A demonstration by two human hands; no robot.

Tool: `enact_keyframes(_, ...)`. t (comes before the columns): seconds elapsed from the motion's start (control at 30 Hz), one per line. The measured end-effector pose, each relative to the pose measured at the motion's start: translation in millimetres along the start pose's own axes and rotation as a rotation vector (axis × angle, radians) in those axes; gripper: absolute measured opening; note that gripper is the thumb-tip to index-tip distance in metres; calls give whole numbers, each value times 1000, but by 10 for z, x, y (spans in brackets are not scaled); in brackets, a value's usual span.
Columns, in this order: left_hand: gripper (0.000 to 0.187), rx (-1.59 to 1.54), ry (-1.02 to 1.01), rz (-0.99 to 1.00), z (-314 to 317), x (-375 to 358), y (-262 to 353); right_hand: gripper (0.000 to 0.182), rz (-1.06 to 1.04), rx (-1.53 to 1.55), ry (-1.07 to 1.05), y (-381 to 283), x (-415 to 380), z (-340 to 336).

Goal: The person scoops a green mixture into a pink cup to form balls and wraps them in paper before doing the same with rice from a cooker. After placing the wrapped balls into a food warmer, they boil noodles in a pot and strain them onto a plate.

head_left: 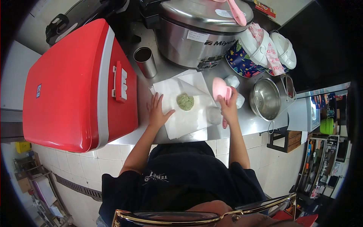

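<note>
A round green patty of food [185,102] lies on white paper sheets [174,123] on the metal counter. My left hand [158,112] rests on the left edge of the paper with its fingers spread, holding nothing. My right hand [228,107] is wrapped round the handle of a pink scoop [219,87], to the right of the paper. Beside that hand are white wrapped bundles [232,81], partly hidden by the scoop and the hand. A small clear item [214,115] lies at the paper's right edge, too indistinct to name.
A large red cooler [68,90] stands at the left. Behind the paper are a steel cup [145,62] and a big steel rice cooker [196,41]. At the right are a metal bowl [266,99] and patterned containers [245,60] with white lids.
</note>
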State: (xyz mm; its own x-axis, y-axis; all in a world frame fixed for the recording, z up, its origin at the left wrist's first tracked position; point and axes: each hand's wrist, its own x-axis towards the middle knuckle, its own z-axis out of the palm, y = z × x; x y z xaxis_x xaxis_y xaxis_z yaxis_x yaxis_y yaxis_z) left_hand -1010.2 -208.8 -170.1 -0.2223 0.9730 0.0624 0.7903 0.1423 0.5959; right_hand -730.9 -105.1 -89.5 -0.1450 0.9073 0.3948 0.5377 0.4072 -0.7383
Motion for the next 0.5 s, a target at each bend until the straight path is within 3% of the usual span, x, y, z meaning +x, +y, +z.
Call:
enact_keyframes(0.07,83,-16,40,42,-13,-105,32,68,367,161,-144,-110,11,-173)
enact_keyframes(0.13,79,16,15,86,2,-137,95,68,339,156,-172,-132,-29,-119)
enact_keyframes(0.2,76,47,-14,141,14,-163,126,65,288,338,-211,-313,-113,-45)
enact_keyframes(0.23,73,27,1,134,44,-147,88,63,66,177,-233,-256,-146,-103)
enact_keyframes(0.27,70,1,13,141,84,-90,70,63,69,160,-197,-184,-135,-261)
enact_keyframes(0.33,60,-64,77,169,170,-43,-77,59,202,27,-38,34,-70,-738)
enact_keyframes(0.4,55,-24,102,130,96,-16,-45,55,405,-57,339,325,101,-1358)
enact_keyframes(0.47,52,-97,142,150,48,41,61,52,661,-704,220,417,304,-1875)
enact_keyframes(0.5,49,-169,168,161,1,121,122,46,731,-800,72,658,334,-1986)
